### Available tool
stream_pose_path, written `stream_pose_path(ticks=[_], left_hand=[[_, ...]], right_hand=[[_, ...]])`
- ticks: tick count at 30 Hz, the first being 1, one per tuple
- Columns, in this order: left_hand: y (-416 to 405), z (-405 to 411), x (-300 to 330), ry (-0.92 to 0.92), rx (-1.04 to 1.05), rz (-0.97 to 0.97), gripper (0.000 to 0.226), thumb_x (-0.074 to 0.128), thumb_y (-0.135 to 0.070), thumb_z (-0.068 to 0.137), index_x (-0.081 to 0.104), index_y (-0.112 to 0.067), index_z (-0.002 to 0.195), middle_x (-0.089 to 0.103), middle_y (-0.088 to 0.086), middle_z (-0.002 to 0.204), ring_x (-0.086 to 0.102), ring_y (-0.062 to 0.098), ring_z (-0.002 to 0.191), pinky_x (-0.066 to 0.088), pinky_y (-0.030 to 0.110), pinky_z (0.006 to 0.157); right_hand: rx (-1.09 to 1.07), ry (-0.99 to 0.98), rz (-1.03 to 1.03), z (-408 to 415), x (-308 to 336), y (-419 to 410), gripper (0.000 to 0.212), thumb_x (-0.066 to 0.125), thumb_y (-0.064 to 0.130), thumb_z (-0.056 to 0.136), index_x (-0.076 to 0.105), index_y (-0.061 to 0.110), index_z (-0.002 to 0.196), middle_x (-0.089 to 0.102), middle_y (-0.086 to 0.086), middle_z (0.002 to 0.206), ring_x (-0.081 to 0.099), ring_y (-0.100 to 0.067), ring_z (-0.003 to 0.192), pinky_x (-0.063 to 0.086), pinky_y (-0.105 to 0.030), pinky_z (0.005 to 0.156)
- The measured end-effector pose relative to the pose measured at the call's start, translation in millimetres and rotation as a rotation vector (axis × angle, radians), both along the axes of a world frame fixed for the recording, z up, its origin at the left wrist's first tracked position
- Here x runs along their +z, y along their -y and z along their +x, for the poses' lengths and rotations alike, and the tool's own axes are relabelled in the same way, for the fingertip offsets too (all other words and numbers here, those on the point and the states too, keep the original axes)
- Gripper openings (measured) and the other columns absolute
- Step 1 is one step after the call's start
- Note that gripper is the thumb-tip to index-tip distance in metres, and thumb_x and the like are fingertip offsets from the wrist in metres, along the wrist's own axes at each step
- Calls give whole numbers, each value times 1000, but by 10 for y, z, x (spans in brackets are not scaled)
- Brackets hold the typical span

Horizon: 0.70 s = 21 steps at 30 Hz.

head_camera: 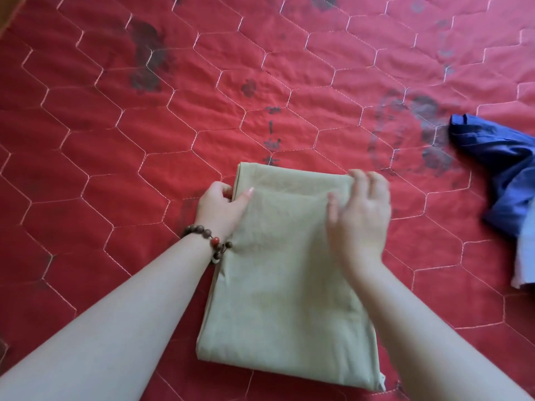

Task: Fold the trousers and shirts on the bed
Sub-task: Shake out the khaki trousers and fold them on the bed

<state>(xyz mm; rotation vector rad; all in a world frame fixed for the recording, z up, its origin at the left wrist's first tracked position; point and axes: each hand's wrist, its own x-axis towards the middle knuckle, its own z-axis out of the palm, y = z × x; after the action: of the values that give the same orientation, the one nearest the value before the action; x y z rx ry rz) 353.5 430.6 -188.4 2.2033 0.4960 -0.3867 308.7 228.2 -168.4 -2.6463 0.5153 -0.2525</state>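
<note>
No readable text, labels, brands or numbers anywhere. Showing only faded dark printed marks on the red quilted bed cover [144,117]: a short vertical column of strokes just beyond the folded beige garment [283,256], possibly characters but too worn and blurred for reading; a faint ring-shaped print further right, near the blue garment [503,175], with blotchy shapes inside, also illegible; more smudged dark patches toward the far left and along the top edge, reading as nothing. Carrying no visible tag, logo or print on the beige garment. Showing no legible label on the blue garment either.
</note>
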Motion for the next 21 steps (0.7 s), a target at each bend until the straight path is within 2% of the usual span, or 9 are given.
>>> stream_pose_path(ticks=[3, 5, 7, 9, 12, 14, 16, 19, 21], left_hand=[[48, -71, -20, 56, -106, 150, 32, 62, -36, 91, 56, -5, 86, 56, 3, 76, 51, 23, 73, 28, 30, 60], [81, -24, -31, 74, -169, 197, 29, 61, -28, 92, 53, -2, 84, 53, 5, 76, 47, 25, 74, 23, 27, 59], [66, 31, -37, 67, -189, 190, 30, 62, -26, 91, 54, 2, 83, 52, 8, 73, 47, 27, 73, 22, 28, 58], [22, 20, -31, 60, -180, 153, 32, 63, -27, 91, 56, 3, 80, 54, 11, 71, 48, 27, 69, 26, 32, 60], [-62, -86, 70, 6, -98, -2, 33, 54, -27, 97, 61, -2, 77, 59, 10, 71, 51, 22, 66, 39, 33, 63], [-136, -221, 178, -120, 109, -402, 30, 41, -21, 103, 63, -3, 92, 66, 13, 89, 61, 20, 78, 53, 34, 74], [-270, -436, 254, -259, 238, -716, 29, 33, -19, 106, 56, -1, 107, 63, 14, 98, 64, 20, 85, 56, 33, 78], [-522, -875, 279, -478, 244, -727, 33, 39, -28, 104, 57, 0, 108, 67, 15, 100, 67, 23, 88, 58, 34, 74], [-624, -1168, 295, -606, 176, -666, 34, 49, -33, 99, 63, -3, 104, 73, 13, 100, 71, 23, 91, 59, 35, 71]], right_hand=[[477, -82, -127, -250, -127, -465, 55, 60, 27, 89, 48, 5, 138, 35, -21, 150, 32, -36, 140, 19, -54, 115], [641, -247, -204, -383, -289, -615, 59, 38, 42, 99, 28, 17, 151, 16, -7, 161, 10, -24, 149, 1, -55, 118], [583, -322, -306, -408, -411, -490, 62, 18, 56, 98, 11, 30, 153, 3, 2, 162, -1, -18, 149, -9, -56, 116], [408, -365, -361, -448, -466, -255, 63, 11, 60, 96, 3, 35, 153, -2, 6, 161, -7, -16, 149, -14, -57, 114], [250, -419, -343, -638, -452, -19, 59, 13, 50, 100, 1, 30, 154, -10, 8, 161, -12, -17, 148, -13, -60, 113], [239, -410, -316, -825, -409, -45, 58, 19, 42, 102, 5, 23, 154, -8, 4, 161, -11, -19, 149, -10, -61, 114], [285, -363, -259, -1049, -355, -198, 57, 31, 33, 102, 17, 14, 153, 5, -3, 162, -1, -22, 149, -4, -63, 114], [448, -296, -167, -1444, -298, -641, 55, 37, 33, 97, 35, 11, 148, 25, -6, 158, 16, -24, 147, 9, -65, 114], [521, -298, -133, -1639, -299, -976, 57, 34, 35, 96, 38, 11, 147, 28, -5, 157, 20, -23, 147, 14, -65, 113]])
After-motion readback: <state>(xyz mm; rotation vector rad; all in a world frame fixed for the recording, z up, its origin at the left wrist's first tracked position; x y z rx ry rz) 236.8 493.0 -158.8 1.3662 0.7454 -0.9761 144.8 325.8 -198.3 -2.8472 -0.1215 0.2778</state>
